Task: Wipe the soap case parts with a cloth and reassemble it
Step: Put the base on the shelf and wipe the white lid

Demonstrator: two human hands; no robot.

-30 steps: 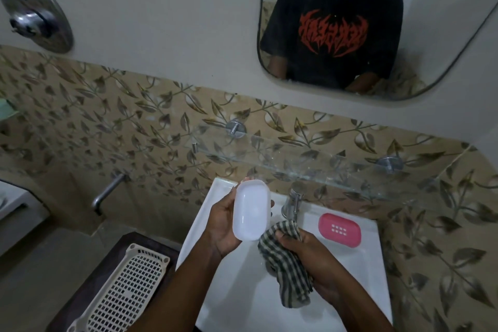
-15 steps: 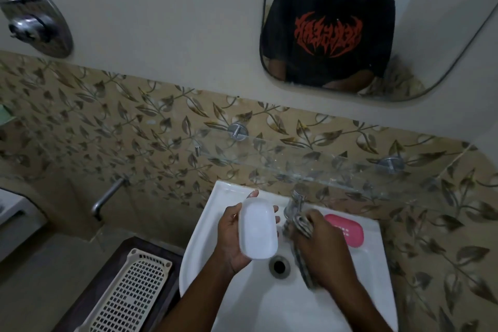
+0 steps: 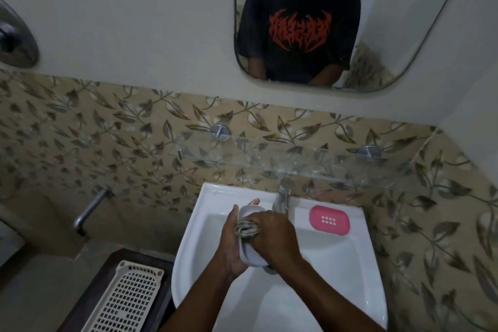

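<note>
Over the white sink my left hand holds the white soap case half from the left side, its hollow turned toward me. My right hand is bunched around the checked cloth and presses it into that white half. Only a strip of the cloth shows between the two hands. The pink soap case part, with a small block of drain holes, lies flat on the sink's back right ledge, apart from both hands.
A chrome tap stands at the sink's back rim, just beyond my hands. A glass shelf runs above it. A beige perforated tray lies on a dark stand at the lower left. A wall spout juts out at the left.
My right hand carried the cloth from the right of the case onto the white half and pressed it in. The white half dropped lower over the sink. The camera tilted down.
</note>
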